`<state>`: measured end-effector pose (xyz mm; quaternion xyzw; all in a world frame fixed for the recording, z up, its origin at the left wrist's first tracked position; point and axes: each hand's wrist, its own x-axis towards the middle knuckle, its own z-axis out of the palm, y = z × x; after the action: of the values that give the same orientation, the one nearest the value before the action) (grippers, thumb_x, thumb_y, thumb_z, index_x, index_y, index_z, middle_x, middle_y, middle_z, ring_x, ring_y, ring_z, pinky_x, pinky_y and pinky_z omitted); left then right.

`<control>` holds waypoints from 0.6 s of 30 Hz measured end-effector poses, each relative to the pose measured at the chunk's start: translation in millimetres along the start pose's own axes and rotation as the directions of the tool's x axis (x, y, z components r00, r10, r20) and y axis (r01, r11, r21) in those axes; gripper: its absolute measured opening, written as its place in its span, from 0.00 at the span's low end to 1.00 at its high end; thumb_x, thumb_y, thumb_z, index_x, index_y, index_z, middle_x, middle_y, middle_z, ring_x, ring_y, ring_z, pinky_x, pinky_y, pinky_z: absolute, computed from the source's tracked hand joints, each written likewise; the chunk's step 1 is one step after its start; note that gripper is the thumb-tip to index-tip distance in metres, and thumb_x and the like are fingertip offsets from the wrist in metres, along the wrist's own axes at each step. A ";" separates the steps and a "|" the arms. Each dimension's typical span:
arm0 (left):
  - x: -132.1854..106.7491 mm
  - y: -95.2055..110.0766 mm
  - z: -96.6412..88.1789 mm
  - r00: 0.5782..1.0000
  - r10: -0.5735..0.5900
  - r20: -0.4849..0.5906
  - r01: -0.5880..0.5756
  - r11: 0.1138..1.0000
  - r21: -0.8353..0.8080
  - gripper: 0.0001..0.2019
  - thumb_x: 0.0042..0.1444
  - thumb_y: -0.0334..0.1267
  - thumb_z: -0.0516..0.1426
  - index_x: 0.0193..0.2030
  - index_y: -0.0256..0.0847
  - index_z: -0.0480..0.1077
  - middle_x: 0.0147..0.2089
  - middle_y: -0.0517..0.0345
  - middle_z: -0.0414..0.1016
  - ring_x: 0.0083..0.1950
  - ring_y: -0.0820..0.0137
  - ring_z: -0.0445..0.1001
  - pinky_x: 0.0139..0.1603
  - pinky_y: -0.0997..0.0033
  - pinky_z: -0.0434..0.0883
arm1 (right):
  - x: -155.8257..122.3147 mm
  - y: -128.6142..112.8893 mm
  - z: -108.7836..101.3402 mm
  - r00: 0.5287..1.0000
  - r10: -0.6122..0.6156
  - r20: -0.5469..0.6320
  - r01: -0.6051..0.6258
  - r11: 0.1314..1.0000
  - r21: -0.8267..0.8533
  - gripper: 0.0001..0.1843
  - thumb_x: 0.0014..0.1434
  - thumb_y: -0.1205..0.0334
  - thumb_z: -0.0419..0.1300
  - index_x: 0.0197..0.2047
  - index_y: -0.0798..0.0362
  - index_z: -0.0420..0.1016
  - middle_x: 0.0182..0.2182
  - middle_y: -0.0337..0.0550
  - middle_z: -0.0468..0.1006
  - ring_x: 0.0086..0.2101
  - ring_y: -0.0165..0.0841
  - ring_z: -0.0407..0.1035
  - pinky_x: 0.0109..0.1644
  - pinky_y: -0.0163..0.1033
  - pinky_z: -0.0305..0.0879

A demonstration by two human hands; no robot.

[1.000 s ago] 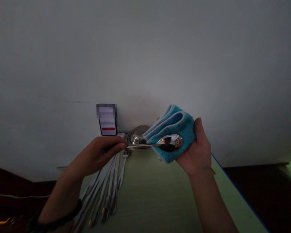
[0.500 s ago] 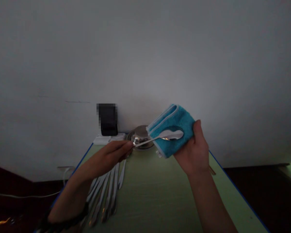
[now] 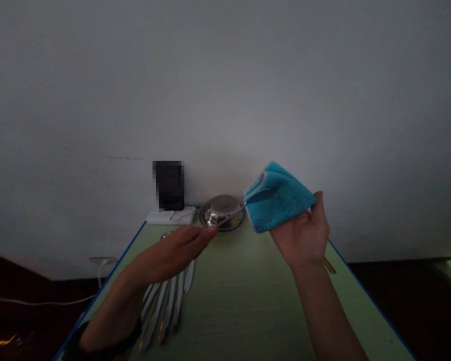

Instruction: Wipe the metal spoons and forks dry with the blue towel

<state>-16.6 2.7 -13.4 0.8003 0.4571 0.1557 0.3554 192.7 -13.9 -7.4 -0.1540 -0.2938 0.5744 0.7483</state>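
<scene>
My left hand [image 3: 180, 246] pinches the handle end of a metal spoon [image 3: 231, 215] over the far half of the green table [image 3: 240, 301]. The spoon's bowl is hidden inside a folded blue cloth [image 3: 278, 200], which my right hand [image 3: 302, 235] grips around it, thumb on top. Both hands hover above the table, the cloth higher than the left hand.
Several spoons [image 3: 169, 301] lie side by side under my left forearm. A steel bowl [image 3: 221, 211] stands at the table's far edge, beside a dark phone [image 3: 169, 184] propped on a white base [image 3: 171, 216] against the wall. A thin stick-like object [image 3: 328, 264] lies by the right edge.
The blue cloth has folded shut over the spoon's bowl, which lay exposed on it before. The phone's screen has gone dark. My left hand has shifted slightly right.
</scene>
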 end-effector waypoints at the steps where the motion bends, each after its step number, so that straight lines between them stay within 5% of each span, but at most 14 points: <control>1: -0.8 -2.3 -0.6 1.000 -0.020 0.023 0.021 0.999 -0.039 0.22 0.59 0.53 0.42 0.25 0.39 0.62 0.22 0.64 0.56 0.24 0.75 0.57 0.23 0.77 0.59 | 0.1 1.1 -1.5 1.000 0.003 0.009 -0.003 1.000 -0.025 0.21 0.57 0.46 0.48 0.43 0.47 0.74 0.42 0.41 0.78 0.48 0.36 0.68 0.54 0.49 0.60; 5: -5.0 -8.1 -3.1 0.994 -0.017 0.106 0.034 0.986 -0.166 0.22 0.59 0.54 0.42 0.23 0.40 0.56 0.21 0.66 0.53 0.22 0.77 0.51 0.19 0.78 0.55 | -0.3 6.5 -7.4 0.998 -0.044 0.051 0.056 0.963 -0.264 0.15 0.53 0.57 0.58 0.45 0.47 0.71 0.44 0.38 0.76 0.47 0.32 0.68 0.55 0.42 0.59; 10: -1.7 -7.1 -3.1 0.991 0.058 0.121 -0.047 0.994 -0.096 0.24 0.60 0.53 0.40 0.20 0.39 0.56 0.19 0.65 0.54 0.21 0.77 0.55 0.20 0.79 0.59 | 2.9 13.9 -16.1 0.986 -0.130 0.106 0.168 0.740 -0.652 0.20 0.47 0.66 0.64 0.45 0.49 0.71 0.40 0.40 0.76 0.40 0.33 0.70 0.51 0.42 0.62; 14: 17.1 -23.3 -3.4 0.992 0.089 -0.094 -0.087 0.996 0.028 0.22 0.61 0.50 0.40 0.28 0.39 0.64 0.26 0.61 0.64 0.27 0.73 0.65 0.31 0.74 0.67 | 12.3 17.3 -28.0 0.956 -0.282 0.079 0.208 0.465 -0.861 0.18 0.49 0.63 0.63 0.46 0.49 0.71 0.39 0.41 0.76 0.39 0.34 0.69 0.49 0.45 0.62; 16: 28.3 -42.6 -5.4 0.947 0.066 -0.314 -0.041 0.996 0.085 0.19 0.61 0.49 0.41 0.36 0.37 0.63 0.40 0.52 0.66 0.42 0.68 0.67 0.48 0.65 0.65 | 16.2 14.5 -33.9 0.927 -0.365 0.083 0.220 0.354 -0.909 0.18 0.50 0.61 0.62 0.47 0.49 0.70 0.38 0.41 0.76 0.38 0.35 0.69 0.47 0.45 0.63; 18: 37.8 -67.0 -7.5 0.877 0.032 -0.479 0.027 0.993 0.115 0.18 0.61 0.47 0.42 0.42 0.33 0.61 0.53 0.39 0.58 0.54 0.62 0.62 0.56 0.59 0.59 | 18.5 9.4 -38.7 0.915 -0.399 0.068 0.213 0.334 -0.918 0.19 0.50 0.59 0.62 0.47 0.50 0.70 0.38 0.42 0.77 0.36 0.34 0.70 0.45 0.44 0.64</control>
<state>-42.3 59.8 -58.7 0.7569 0.5383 0.3223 0.1828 212.5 10.6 -38.1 -0.5267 -0.5175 0.1521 0.6569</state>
